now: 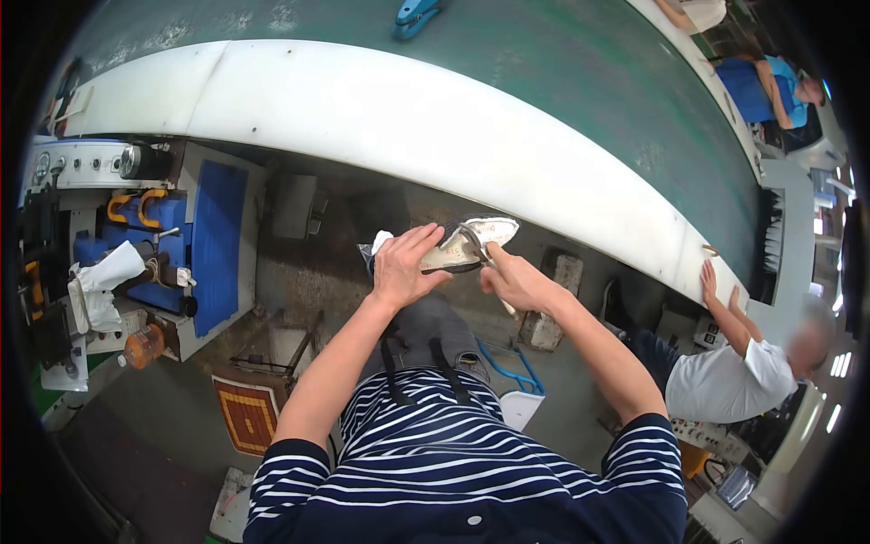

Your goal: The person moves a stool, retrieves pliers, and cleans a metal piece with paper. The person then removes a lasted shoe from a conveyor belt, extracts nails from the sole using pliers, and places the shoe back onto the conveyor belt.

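In front of my waist, a shoe upper on a last (439,257) is held with its pale underside facing up and its dark edge folded around it. My left hand (406,265) grips it at one end, fingers across the top and thumb along the near side. My right hand (524,281) is closed around a hand tool (469,241) with a curved, dark metal head; a pale handle end sticks out below the fist. The head touches the middle of the underside. My palm hides most of the tool's grip.
A white ledge (362,95) runs beyond my hands, bordering a green conveyor belt (580,86) with a blue shoe-shaped piece (416,16). A machine with blue panels (217,245) stands left. Co-workers (739,376) are at the right. A wooden-topped stool (246,414) is below left.
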Available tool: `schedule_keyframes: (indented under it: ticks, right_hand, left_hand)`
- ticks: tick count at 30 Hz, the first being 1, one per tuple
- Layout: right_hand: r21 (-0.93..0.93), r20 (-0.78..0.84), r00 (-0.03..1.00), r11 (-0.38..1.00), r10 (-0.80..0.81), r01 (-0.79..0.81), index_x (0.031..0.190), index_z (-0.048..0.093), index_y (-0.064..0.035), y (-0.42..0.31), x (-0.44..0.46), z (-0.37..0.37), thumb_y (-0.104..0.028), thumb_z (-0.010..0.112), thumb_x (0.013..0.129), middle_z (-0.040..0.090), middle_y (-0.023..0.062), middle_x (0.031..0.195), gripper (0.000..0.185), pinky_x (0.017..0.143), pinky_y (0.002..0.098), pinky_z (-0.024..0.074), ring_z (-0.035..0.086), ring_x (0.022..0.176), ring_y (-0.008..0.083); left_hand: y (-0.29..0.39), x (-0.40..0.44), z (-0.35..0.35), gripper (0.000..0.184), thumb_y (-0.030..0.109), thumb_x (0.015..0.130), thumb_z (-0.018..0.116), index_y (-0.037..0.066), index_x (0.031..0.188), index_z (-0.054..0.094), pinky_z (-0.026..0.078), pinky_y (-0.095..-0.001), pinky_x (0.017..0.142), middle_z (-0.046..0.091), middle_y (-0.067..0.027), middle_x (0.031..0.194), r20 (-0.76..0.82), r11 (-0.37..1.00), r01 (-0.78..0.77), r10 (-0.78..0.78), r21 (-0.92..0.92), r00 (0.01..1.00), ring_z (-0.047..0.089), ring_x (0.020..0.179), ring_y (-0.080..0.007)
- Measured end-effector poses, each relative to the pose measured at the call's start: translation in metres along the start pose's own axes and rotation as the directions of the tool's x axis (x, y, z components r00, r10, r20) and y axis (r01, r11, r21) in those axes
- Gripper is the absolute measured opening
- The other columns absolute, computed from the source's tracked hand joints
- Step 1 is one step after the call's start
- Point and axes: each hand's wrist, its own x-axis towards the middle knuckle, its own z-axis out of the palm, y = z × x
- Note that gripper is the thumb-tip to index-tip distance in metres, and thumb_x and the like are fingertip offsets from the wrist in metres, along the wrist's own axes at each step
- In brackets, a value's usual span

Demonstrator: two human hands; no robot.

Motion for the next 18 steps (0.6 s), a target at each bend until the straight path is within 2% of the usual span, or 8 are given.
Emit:
schedule_keyframes:
  ticks: [2,5,8,12,15,18]
  right_hand:
    - [0.01,-0.026,0.999,0.999,0.037,-0.037,0.119,0.041,0.0018,0.0,-0.002,0.005,-0.017,0.053,0.102,0.068,0.0327,0.086,0.028,0.076,0.0563,0.0505,0.067,0.088,0.0503]
    - [-0.085,-0.155,0.988,0.996,-0.018,0.004,0.121,0.041,0.0009,0.015,-0.006,0.029,-0.018,0.055,0.102,0.065,0.036,0.086,0.03,0.073,0.0593,0.0485,0.065,0.086,0.0526]
    - [-0.16,-0.142,0.989,0.987,-0.033,0.01,0.123,0.041,0.0003,0.015,-0.01,0.029,-0.017,0.055,0.102,0.067,0.0332,0.084,0.03,0.07,0.0593,0.0493,0.066,0.082,0.0517]
    - [-0.365,-0.153,0.976,0.927,-0.157,0.092,0.122,0.043,0.002,0.008,-0.015,0.017,-0.013,0.058,0.098,0.068,0.0281,0.078,0.032,0.067,0.0548,0.0527,0.069,0.077,0.0469]
    - [-0.414,-0.11,0.992,0.91,-0.054,0.004,0.122,0.044,0.0046,-0.01,-0.013,0.018,-0.012,0.059,0.097,0.069,0.0284,0.08,0.033,0.068,0.0534,0.054,0.07,0.08,0.0446]
    - [-0.414,-0.075,0.997,0.91,-0.023,-0.01,0.121,0.044,0.0067,-0.015,-0.012,0.015,-0.013,0.058,0.098,0.069,0.0284,0.08,0.033,0.071,0.0526,0.055,0.071,0.083,0.0441]
  left_hand:
    - [-0.001,0.0,0.0,0.077,0.033,0.062,0.092,0.009,0.131,0.069,0.051,-0.0415,0.096,0.068,-0.0091,0.136,-0.001,1.0,0.007,-0.007,-0.011,1.0,0.064,0.125,-0.0267]
    - [-0.001,-0.002,0.001,0.076,0.033,0.062,0.092,0.01,0.13,0.069,0.051,-0.0416,0.097,0.068,-0.0087,0.135,-0.007,1.0,-0.012,0.012,-0.01,1.0,0.064,0.125,-0.0268]
    - [-0.003,-0.004,0.002,0.072,0.034,0.062,0.092,0.013,0.128,0.071,0.051,-0.0419,0.098,0.069,-0.0084,0.135,-0.029,0.998,-0.057,0.057,0.011,0.998,0.065,0.124,-0.0271]
    - [-0.003,-0.005,0.007,0.059,0.035,0.064,0.091,0.015,0.117,0.074,0.051,-0.0426,0.098,0.069,-0.009,0.134,-0.07,0.995,-0.091,0.093,0.028,0.993,0.066,0.123,-0.0274]
    - [-0.005,-0.009,0.006,0.051,0.036,0.066,0.09,0.015,0.11,0.074,0.051,-0.0428,0.097,0.069,-0.0099,0.135,-0.088,0.995,-0.09,0.094,0.051,0.992,0.066,0.123,-0.0281]
    - [-0.002,-0.006,0.007,0.048,0.037,0.067,0.09,0.014,0.106,0.074,0.051,-0.0428,0.095,0.068,-0.011,0.135,-0.077,0.992,-0.102,0.107,0.071,0.991,0.065,0.124,-0.0292]
